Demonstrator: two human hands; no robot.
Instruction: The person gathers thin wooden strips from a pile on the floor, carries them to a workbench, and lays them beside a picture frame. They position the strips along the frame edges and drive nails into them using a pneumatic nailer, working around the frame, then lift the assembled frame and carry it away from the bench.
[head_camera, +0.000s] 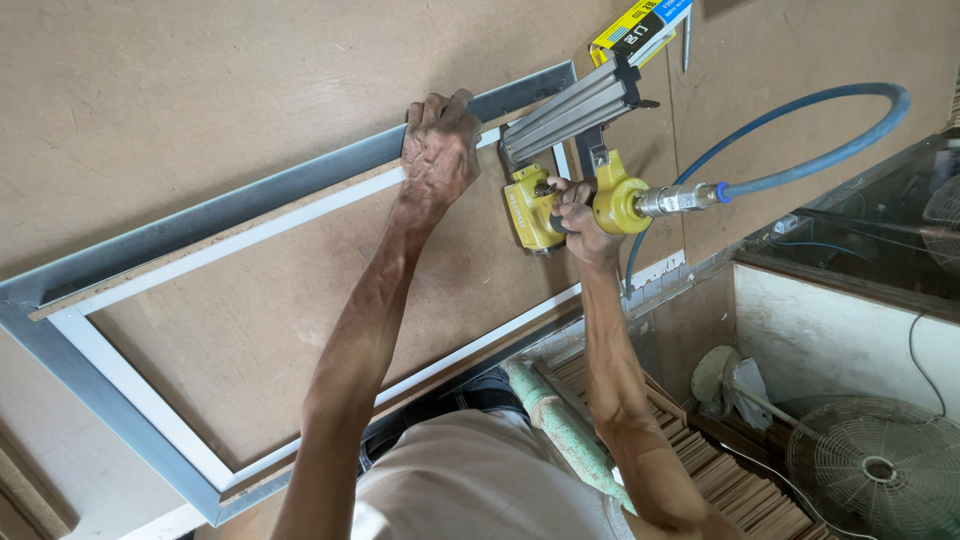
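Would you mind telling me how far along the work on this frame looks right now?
The grey frame already lies assembled on the brown board, with white strips inside it. In hand: the left hand presses down the top rail's wooden strip, while the right hand holds the yellow nail gun at the right corner. No nail heads are visible, so fastened lengths cannot be judged.

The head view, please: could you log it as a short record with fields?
Left hand: pressing down on the grey metal rectangular frame, at its far rail
Right hand: closed on the yellow pneumatic nail gun
Hose: blue curved air hose joined to the gun's rear
Surface: brown board worktop
Beside: grey floor fan
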